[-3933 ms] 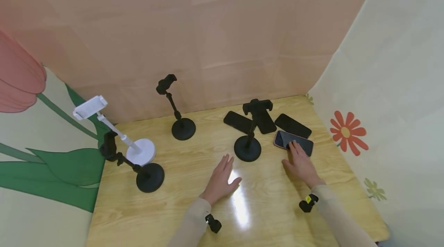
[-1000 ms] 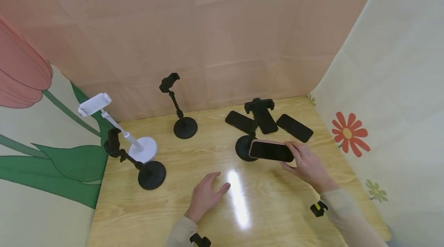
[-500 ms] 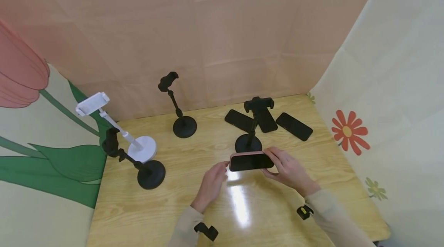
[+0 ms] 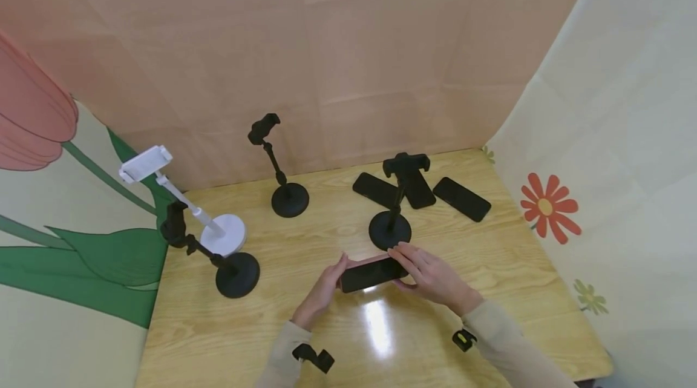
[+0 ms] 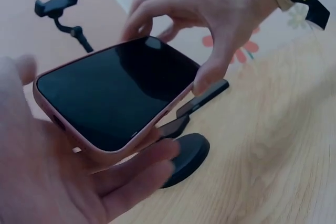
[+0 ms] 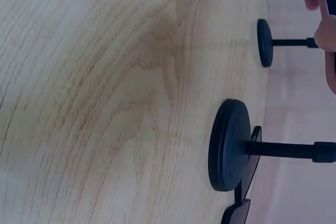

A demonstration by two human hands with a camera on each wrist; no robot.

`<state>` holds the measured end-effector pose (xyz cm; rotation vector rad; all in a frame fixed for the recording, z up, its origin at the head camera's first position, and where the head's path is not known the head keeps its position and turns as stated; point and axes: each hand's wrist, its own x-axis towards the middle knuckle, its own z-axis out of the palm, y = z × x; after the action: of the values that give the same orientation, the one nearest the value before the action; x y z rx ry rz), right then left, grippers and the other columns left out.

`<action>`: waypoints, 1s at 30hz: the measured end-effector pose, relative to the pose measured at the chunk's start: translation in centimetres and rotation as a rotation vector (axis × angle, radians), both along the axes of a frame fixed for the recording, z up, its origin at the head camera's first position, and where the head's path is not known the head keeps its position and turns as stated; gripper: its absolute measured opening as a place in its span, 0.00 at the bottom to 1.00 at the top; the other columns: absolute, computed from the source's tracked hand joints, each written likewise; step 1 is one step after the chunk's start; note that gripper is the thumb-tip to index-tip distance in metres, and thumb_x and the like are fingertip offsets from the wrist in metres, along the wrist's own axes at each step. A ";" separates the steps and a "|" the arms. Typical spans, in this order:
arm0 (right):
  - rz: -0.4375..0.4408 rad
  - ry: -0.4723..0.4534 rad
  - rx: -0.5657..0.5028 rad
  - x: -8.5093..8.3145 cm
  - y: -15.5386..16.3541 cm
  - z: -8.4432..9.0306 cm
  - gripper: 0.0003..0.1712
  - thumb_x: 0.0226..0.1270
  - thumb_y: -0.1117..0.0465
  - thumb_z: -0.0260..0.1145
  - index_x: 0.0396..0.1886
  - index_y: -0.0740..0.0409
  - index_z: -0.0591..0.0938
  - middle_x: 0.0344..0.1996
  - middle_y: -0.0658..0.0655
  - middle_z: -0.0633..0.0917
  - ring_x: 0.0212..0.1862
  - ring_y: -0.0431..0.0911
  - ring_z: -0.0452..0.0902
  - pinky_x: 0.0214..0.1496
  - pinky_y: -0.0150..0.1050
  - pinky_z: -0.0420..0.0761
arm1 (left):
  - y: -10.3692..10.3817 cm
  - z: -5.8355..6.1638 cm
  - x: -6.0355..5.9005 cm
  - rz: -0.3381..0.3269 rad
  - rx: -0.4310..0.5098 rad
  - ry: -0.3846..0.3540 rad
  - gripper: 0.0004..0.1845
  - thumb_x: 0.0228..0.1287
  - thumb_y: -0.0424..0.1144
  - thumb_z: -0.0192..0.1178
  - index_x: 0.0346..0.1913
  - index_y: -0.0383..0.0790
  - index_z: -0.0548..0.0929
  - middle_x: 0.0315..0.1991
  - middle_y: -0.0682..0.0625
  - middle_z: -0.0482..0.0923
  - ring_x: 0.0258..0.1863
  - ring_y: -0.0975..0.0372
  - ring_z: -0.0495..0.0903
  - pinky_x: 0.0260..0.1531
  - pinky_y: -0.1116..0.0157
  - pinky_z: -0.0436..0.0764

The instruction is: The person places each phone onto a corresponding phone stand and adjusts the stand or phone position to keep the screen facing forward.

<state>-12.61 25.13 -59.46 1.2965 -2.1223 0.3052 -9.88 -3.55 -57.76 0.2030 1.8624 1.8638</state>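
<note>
Phone in its pink case sits screen-up between my two hands, above the wooden table and just in front of the nearest black stand. My left hand cups its left end with curled fingers; my right hand pinches its right end. In the right wrist view I see only a cropped sliver of case and fingertips.

Both arms wear long beige sleeves ending at the wrists. The left hand and the right hand are bare, without rings or gloves. Just behind each hand a small black camera mount is strapped to the wrist; the right one carries a yellow mark, and its black strap tail sticks out past the cuff.
</note>
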 end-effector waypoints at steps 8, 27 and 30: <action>0.005 0.004 0.018 0.3 -0.4 -0.1 0.32 0.76 0.47 0.57 0.64 0.69 0.79 0.54 0.66 0.83 0.51 0.53 0.84 0.47 0.45 0.89 | -0.6 -0.7 0.2 -0.138 0.057 -0.023 0.41 0.84 0.53 0.26 0.54 0.17 0.81 0.40 0.16 0.80 0.30 0.56 0.87 0.45 0.57 0.85; -0.017 -0.194 -0.109 0.7 -0.7 -1.5 0.36 0.77 0.48 0.62 0.72 0.69 0.71 0.69 0.71 0.73 0.68 0.61 0.73 0.81 0.41 0.60 | 0.0 -1.6 0.7 -0.014 0.128 -0.010 0.35 0.82 0.48 0.34 0.48 0.15 0.79 0.25 0.50 0.88 0.25 0.65 0.85 0.35 0.62 0.84; -0.036 -0.212 -0.191 0.7 -1.0 -1.6 0.40 0.75 0.45 0.64 0.71 0.72 0.70 0.69 0.73 0.72 0.67 0.63 0.72 0.81 0.40 0.58 | 0.2 -1.9 1.0 0.017 0.146 0.003 0.35 0.82 0.48 0.33 0.48 0.14 0.79 0.25 0.49 0.88 0.26 0.65 0.86 0.35 0.62 0.84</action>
<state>-11.90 24.13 -61.04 1.1566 -2.2246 0.6387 -8.91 -3.35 -59.62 0.2407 1.7360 2.0131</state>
